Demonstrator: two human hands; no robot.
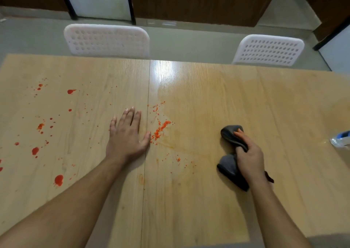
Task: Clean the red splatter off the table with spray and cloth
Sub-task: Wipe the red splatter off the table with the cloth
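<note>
Red splatter [47, 126] dots the left half of the light wooden table [208, 100], with bigger blobs near its left edge. A cluster of orange-red specks [161, 129] lies just right of the table's centre seam. My left hand [126, 136] rests flat on the table, fingers straight, its thumb beside that cluster. My right hand [248, 156] grips a bunched dark grey cloth [232, 164] on the right half of the table. A spray bottle [341, 140] lies at the right edge of the view, mostly cut off.
A faint orange smear [198, 149] and a wet sheen cover the wood between the specks and the cloth. Two white perforated chairs [107, 40] [269, 50] stand behind the far table edge. A grey floor and dark wall panels lie beyond.
</note>
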